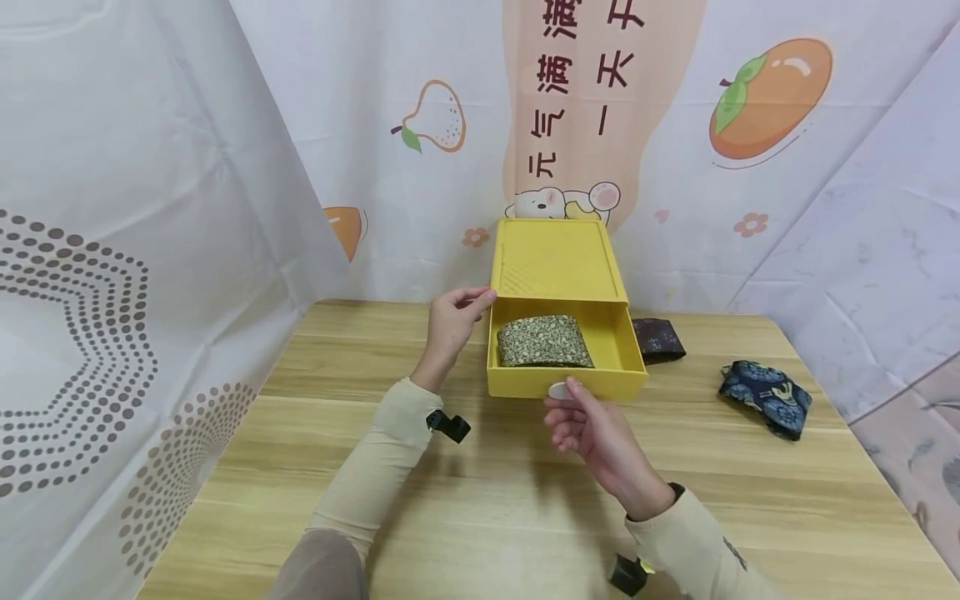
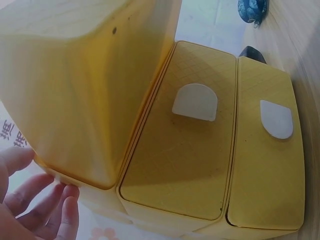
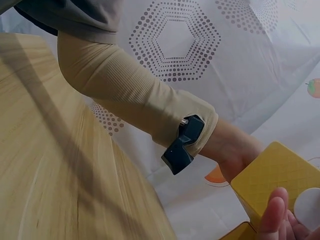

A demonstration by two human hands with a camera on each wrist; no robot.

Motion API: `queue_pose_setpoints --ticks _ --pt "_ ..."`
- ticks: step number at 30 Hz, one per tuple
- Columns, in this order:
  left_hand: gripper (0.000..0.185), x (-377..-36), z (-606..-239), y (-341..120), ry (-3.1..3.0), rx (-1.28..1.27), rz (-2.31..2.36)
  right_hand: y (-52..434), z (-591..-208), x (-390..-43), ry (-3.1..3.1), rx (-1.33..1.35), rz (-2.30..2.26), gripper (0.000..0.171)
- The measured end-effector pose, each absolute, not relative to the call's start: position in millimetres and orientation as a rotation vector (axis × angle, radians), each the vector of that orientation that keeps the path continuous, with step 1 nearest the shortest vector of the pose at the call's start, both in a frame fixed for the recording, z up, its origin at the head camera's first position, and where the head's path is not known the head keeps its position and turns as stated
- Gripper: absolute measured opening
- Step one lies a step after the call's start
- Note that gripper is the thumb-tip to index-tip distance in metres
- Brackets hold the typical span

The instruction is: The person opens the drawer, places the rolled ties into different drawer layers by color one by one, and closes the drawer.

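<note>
A yellow box [image 1: 557,260] stands at the back of the wooden table [image 1: 525,508] with its drawer [image 1: 600,379] pulled out. A folded green floral cloth [image 1: 543,342] lies inside the drawer. My left hand [image 1: 452,321] rests with straight fingertips against the box's top left corner; the left wrist view shows those fingers [image 2: 47,200] relaxed at the box edge. My right hand [image 1: 592,425] hovers in front of the drawer with loosely curled fingers, its thumb tip beside the white tab [image 1: 558,390]. Whether it touches the tab is unclear.
A dark patterned cloth [image 1: 658,339] lies right of the box. A blue patterned cloth [image 1: 767,398] lies further right near the table edge. Printed fabric walls close in the table on the left, back and right.
</note>
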State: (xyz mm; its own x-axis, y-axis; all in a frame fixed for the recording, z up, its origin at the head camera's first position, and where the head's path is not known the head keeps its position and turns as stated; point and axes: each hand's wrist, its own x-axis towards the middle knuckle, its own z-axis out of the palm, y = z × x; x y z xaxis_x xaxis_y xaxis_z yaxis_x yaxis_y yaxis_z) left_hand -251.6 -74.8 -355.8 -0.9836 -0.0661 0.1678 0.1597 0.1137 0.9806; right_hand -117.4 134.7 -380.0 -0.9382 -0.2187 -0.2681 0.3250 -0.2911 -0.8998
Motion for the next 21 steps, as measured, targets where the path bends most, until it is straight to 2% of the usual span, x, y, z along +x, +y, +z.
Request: queue_pose_setpoints --ticks 21 --pt "0.028 -252.2 -350.9 -75.0 -2.269 -0.043 -1.988 137.2 -381.3 -152.0 1.595 0.056 -2.299 0.038"
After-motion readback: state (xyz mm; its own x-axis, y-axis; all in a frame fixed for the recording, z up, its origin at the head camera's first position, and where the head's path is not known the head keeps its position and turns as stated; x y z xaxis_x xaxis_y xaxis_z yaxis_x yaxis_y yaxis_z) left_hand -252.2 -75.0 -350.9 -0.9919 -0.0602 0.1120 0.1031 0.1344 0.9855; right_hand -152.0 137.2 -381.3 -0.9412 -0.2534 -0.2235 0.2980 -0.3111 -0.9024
